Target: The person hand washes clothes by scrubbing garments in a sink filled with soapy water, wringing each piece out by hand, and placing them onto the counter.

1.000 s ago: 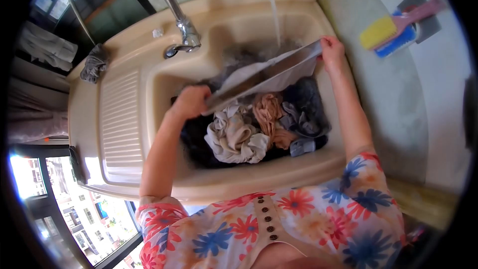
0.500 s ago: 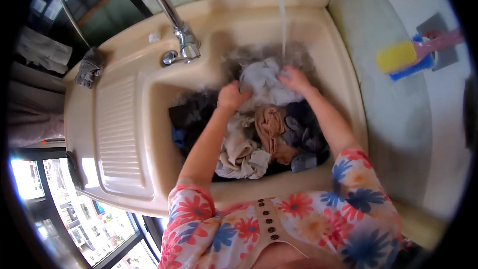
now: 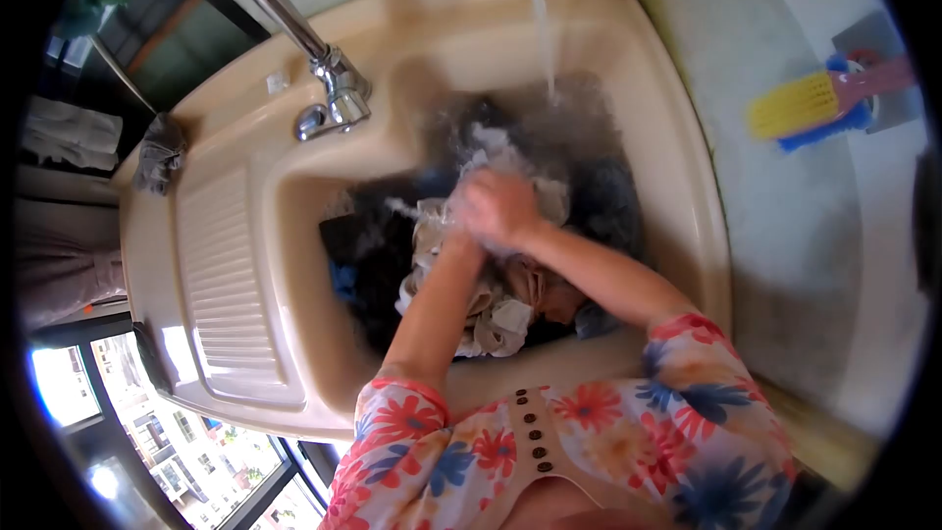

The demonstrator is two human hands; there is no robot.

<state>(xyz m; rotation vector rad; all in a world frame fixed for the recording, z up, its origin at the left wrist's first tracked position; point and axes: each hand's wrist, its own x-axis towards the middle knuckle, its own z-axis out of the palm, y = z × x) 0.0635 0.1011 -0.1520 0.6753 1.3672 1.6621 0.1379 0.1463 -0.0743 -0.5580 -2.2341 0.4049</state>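
The white cloth (image 3: 494, 149), held spread by parted hands half a second ago, is now bunched mid-sink (image 3: 699, 206), between far and near edges. It is clenched by the right hand (image 3: 505, 204); the left hand's (image 3: 462, 216) grip is hidden.

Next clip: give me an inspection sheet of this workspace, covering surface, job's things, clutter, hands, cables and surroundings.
Surface: beige sink, with a ribbed drainboard.
Job's things: white cloth at the hands; beige cloth and dark clothes in the basin.
Clutter: grey cloth on the sink's edge; small white object near the faucet.
Hands: left hand and right hand together; fingers blurred, grip unclear.
Cables: nothing seen.
Surroundings: running water; yellow brush by the wall; window.
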